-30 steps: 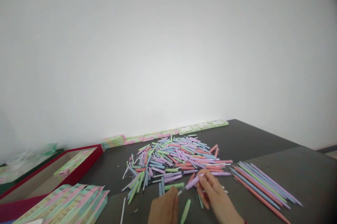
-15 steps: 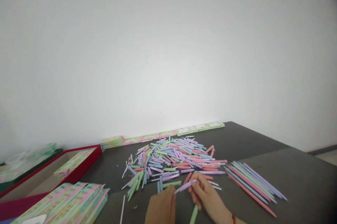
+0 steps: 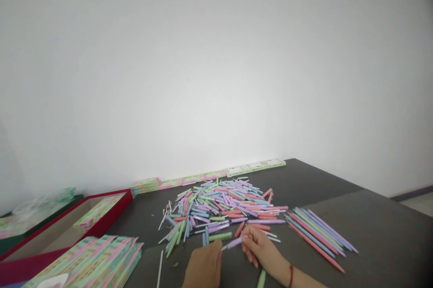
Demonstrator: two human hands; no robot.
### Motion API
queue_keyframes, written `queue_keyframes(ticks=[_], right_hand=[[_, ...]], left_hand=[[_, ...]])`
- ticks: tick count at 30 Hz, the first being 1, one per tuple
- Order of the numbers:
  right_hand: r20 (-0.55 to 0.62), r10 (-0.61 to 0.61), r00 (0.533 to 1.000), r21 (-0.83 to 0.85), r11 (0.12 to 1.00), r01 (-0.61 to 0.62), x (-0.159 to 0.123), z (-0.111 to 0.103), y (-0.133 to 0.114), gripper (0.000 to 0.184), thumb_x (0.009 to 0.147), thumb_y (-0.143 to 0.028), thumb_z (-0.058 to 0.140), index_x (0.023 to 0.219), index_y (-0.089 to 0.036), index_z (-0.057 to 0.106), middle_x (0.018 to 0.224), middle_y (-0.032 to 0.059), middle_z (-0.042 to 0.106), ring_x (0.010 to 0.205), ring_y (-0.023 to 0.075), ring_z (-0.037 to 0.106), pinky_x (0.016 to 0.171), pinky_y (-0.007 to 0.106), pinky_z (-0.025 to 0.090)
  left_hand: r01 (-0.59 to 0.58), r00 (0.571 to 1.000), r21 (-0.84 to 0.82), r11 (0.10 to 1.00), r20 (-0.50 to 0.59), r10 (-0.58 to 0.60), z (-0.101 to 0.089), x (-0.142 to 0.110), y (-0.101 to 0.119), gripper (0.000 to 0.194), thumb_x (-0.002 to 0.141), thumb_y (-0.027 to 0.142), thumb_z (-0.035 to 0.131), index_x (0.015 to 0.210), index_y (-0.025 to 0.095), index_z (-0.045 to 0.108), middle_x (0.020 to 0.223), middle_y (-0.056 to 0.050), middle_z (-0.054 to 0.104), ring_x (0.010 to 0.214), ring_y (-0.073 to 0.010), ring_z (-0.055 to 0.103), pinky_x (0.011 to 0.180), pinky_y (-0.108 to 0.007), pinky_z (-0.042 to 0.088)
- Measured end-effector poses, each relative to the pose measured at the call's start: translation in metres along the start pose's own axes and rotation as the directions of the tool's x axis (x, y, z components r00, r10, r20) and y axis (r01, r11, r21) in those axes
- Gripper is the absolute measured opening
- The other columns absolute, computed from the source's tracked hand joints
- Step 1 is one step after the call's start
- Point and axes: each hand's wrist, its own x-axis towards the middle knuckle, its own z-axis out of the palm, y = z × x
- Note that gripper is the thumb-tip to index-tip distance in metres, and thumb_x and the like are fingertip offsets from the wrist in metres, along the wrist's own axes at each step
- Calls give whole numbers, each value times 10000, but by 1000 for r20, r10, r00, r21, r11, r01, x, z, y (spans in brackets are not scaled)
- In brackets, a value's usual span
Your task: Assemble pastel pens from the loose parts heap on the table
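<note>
My right hand is closed, its thumb and fingers pinching a purple pen piece with a thin white end pointing left. That white end reaches the closed fingers of my left hand; whatever they hold is hidden. Below my right wrist a green pen piece shows at the lower edge; I cannot tell whether the hand touches it. Just beyond both hands spreads a heap of pastel pen parts, in purple, blue, green and coral, with thin white refills among them.
Long pointed pens lie side by side at the right. A single white stick lies left of my hands. Printed packs fan out beside a red box. Flat boxes line the wall along the black table.
The purple pen piece and both hands have shifted slightly left and down in view. The green piece now shows farther right, below my right wrist. The view itself has turned slightly.
</note>
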Motion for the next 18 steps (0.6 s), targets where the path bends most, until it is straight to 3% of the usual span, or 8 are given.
queue_keyframes(ticks=[6,13,18], right_hand=[[-28,-9,1000,-62,998,7,-1,2,0,388,838,-576,465,741,-201,464,457,-107,427,311,53,306,314,168,209],[-1,-3,1000,-84,996,3,-1,-1,-4,380,842,-561,463,735,-198,481,460,-105,415,321,58,297,324,172,212],[10,-12,1000,-95,995,13,-3,-1,-7,330,865,-508,448,764,-198,493,489,-99,422,337,62,310,331,170,224]], left_hand=[[30,1000,-58,998,8,-30,-6,2,1,204,912,199,396,905,215,600,832,-21,726,751,-195,685,638,-249,477],[22,999,-193,981,-21,-26,0,5,-3,305,921,219,399,1096,281,642,1084,3,713,976,-180,664,822,-253,488],[-6,999,-211,978,-49,-5,-2,4,-1,309,907,231,402,1048,281,673,984,-1,737,882,-178,684,768,-242,505]])
